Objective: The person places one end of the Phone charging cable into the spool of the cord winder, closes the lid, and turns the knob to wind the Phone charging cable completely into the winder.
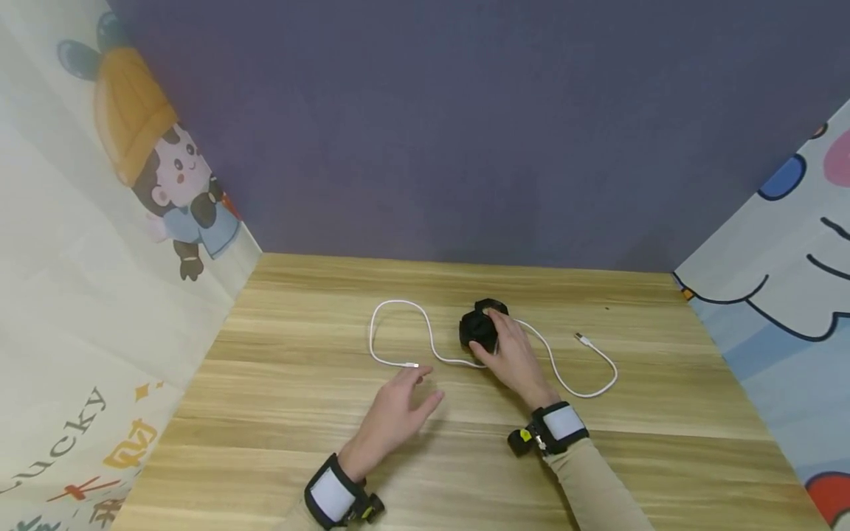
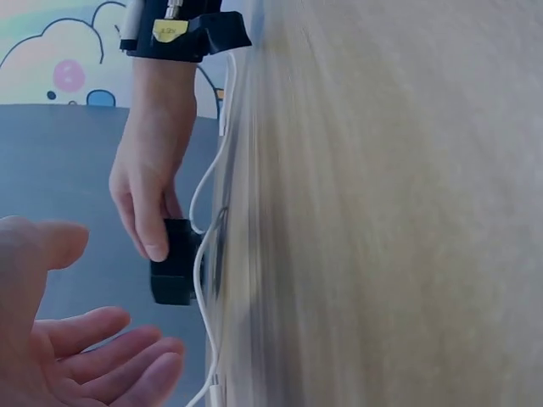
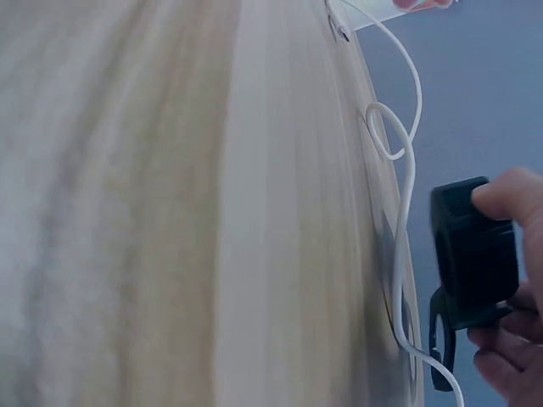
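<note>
My right hand (image 1: pixel 516 361) grips a chunky black object (image 1: pixel 478 330) between thumb and fingers. In the right wrist view this black object (image 3: pixel 475 246) shows a blocky body with a curved, loop-like part at one end; its exact kind is unclear. A white USB cable (image 1: pixel 432 332) winds over the tabletop, passing by the black object, which hides part of it. Its metal USB plug (image 1: pixel 582 338) lies to the right, the smaller connector (image 1: pixel 410 365) to the left. My left hand (image 1: pixel 395 409) hovers near that smaller connector, fingers relaxed and holding nothing.
The wooden table (image 1: pixel 299 413) ends at a dark blue-grey wall (image 1: pixel 465 133). Cartoon-printed panels stand at the left (image 1: pixel 66 258) and right (image 1: pixel 783 295). Each wrist wears a black strap (image 1: pixel 561 425) with a small camera.
</note>
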### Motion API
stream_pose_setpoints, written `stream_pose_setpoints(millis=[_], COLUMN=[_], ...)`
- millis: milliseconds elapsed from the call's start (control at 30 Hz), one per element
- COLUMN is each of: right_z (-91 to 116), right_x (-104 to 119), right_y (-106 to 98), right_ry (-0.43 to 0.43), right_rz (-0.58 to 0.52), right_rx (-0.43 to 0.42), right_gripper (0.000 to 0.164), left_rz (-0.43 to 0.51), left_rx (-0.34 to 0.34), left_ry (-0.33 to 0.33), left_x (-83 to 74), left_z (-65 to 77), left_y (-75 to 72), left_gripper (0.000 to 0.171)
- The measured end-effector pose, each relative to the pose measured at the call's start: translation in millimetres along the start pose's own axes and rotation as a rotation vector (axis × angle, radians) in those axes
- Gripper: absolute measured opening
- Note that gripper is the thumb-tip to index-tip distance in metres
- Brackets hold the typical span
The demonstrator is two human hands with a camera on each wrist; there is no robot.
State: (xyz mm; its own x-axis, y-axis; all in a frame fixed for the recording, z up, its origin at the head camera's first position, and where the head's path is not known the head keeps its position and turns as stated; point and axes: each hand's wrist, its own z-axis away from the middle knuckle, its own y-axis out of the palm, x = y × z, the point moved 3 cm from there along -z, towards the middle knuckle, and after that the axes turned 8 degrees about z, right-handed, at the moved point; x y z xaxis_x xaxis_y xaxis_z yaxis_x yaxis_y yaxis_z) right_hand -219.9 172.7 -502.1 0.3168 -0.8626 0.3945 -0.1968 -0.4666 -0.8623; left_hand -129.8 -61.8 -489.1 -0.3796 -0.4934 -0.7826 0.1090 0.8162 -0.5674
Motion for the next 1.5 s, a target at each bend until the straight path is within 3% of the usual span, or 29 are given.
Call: stream_pose_setpoints(millis=[433,767,967,1100,1267,1500], right_z=[11,24,34,40,49,54], right_x=[16,23,28,32,34,40], right_y=[-15,-16,-16,-16,-13,-13], right_ry=[-0.088,-0.215,-0.291,-0.318,-0.335,-0.366], right_rz=[-0.064,-0.099,-0.108,-0.117,-0.114,-0.105], right_rx=[-0.047,-0.142,-0.157,-0.14,-0.095,-0.05], right_gripper=[0.079,0.077,0.076,0.076,0.077,0.08], left_rz=[0.251,0.353,0.385,0.46,0.618,0.765], left_rx=[-0.022,-0.014,-0.008,-0.006,-0.013,0.012], left_ry=[-0.089,-0.173,-0.217,-0.26,-0.338,-0.388], left_x=[9.4,15.7,19.5,21.0,23.4,26.5], left_z=[-6.5,-7.6,-9.0,-12.0,-13.3,-15.9], left_y=[3.3,6.2,9.0,10.7,15.1,23.2], left_gripper=[0.045,0.049,0.051,0.052,0.054,0.052])
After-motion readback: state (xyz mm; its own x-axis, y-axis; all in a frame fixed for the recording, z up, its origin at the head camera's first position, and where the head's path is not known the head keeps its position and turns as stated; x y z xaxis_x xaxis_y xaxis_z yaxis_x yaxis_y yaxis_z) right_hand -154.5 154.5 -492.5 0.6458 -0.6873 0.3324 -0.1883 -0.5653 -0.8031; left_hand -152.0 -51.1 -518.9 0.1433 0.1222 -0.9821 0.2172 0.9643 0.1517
